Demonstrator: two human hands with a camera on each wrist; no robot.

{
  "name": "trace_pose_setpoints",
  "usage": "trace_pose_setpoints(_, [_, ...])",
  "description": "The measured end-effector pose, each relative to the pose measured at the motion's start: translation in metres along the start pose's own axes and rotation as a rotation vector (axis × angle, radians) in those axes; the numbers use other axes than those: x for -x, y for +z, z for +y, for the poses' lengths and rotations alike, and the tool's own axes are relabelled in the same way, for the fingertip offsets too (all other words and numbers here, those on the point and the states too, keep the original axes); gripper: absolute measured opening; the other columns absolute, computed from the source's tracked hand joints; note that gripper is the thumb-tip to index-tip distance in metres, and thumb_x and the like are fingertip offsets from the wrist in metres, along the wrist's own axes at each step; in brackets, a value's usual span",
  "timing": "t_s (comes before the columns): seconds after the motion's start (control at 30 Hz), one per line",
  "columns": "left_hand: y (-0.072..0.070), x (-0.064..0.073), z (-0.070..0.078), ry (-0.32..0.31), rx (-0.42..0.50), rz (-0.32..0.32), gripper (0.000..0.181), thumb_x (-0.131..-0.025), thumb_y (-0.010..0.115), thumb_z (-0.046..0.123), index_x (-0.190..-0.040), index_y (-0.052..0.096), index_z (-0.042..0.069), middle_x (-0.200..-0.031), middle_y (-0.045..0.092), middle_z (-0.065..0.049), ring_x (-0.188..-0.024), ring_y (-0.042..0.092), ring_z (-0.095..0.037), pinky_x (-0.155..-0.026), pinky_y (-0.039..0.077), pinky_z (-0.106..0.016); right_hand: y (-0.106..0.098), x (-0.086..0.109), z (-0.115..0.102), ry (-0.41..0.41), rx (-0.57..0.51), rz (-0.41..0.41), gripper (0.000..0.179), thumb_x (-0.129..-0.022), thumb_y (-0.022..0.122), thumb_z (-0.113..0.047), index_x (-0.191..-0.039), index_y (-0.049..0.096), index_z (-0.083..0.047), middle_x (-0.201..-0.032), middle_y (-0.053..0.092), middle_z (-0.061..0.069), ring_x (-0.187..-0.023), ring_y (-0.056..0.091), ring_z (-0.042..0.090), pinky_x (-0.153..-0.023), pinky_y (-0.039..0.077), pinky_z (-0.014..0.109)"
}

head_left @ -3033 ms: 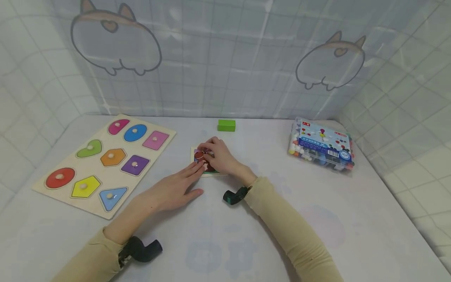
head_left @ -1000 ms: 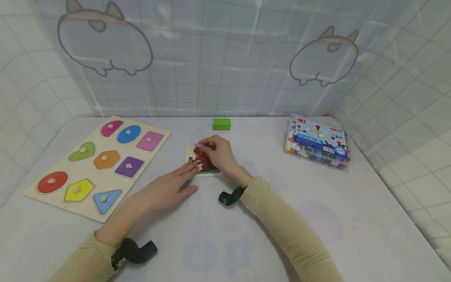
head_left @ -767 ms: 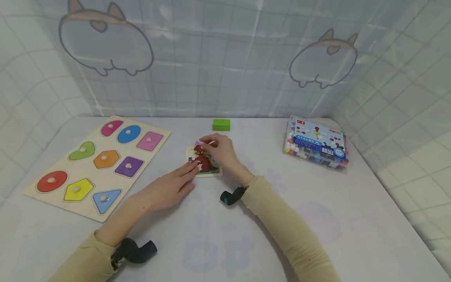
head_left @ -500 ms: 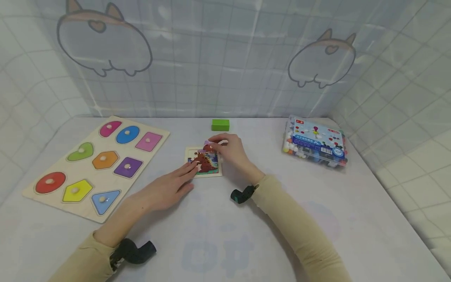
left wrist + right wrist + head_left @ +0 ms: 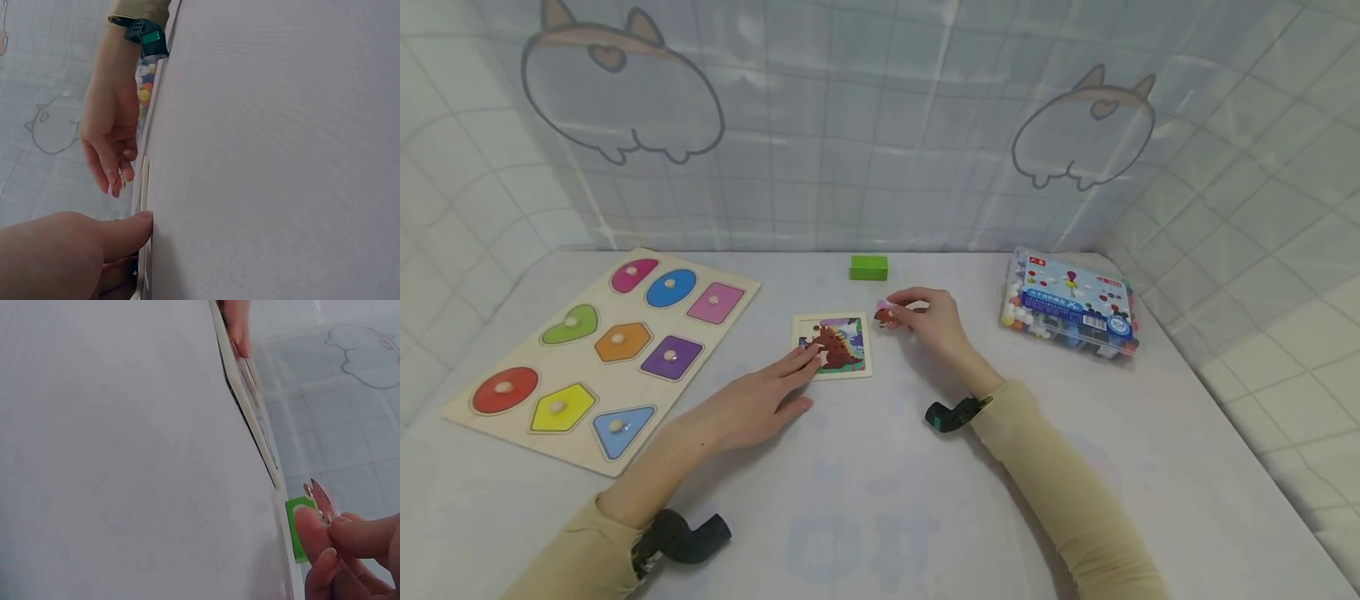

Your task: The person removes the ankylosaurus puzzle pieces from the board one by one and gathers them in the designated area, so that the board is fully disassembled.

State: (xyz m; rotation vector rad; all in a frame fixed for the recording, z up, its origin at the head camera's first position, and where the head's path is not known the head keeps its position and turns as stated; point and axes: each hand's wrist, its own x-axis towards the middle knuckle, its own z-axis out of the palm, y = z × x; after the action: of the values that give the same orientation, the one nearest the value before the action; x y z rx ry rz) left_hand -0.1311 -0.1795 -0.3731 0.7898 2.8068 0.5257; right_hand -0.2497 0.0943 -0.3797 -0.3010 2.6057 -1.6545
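Note:
A small wooden jigsaw puzzle (image 5: 868,346) in a pale frame lies mid-table, its picture a reddish-brown spiky dinosaur. My left hand (image 5: 767,404) rests straight fingertips on its lower left part, covering some of the picture; the thumb is spread apart. In its upper left a pale patch of bare board shows. To the right of the frame, my right hand (image 5: 936,325) pinches a puzzle piece (image 5: 883,317), red-brown with a purple edge, between thumb and fingers. The right wrist view shows this piece (image 5: 322,501) edge-on at the fingertips.
A wooden shape board (image 5: 647,375) with knobbed coloured pieces lies at the left. Behind the puzzle stands a green block (image 5: 868,268). At the right back is a clear plastic box (image 5: 1071,304) of small coloured parts. A patterned curtain (image 5: 865,125) hangs behind the table.
My right hand has lifted the puzzle piece from the puzzle's upper part and carried it right, past the frame. My left hand has stayed on the puzzle.

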Motion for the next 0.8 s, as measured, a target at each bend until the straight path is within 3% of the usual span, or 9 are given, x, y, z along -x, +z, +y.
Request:
trace_pose_setpoints(0.33, [0.001, 0.0, -0.001, 0.001, 0.001, 0.007, 0.063, -0.102, 0.057, 0.03, -0.155, 0.034, 0.007, -0.165, 0.026, -0.013, -0.149, 0.028, -0.036, -0.114, 0.036, -0.053, -0.004, -0.001, 0.008, 0.001, 0.045, 0.006, 0.018, -0.096, 0.068, -0.014, -0.111, 0.075, -0.008, -0.109, 0.071, 0.008, -0.076, 0.071, 0.02, -0.058, 0.048, 0.02])
trace_pose_setpoints(0.8, [0.001, -0.001, -0.001, -0.003, -0.001, 0.015, 0.062, -0.102, 0.058, 0.029, -0.155, 0.035, 0.006, -0.164, 0.027, -0.014, -0.148, 0.03, -0.036, -0.114, 0.036, -0.053, 0.0, -0.002, 0.016, -0.029, 0.108, 0.003, 0.018, -0.097, 0.067, -0.018, -0.111, 0.074, -0.01, -0.094, 0.071, 0.008, -0.074, 0.066, 0.017, -0.059, 0.048, 0.023])
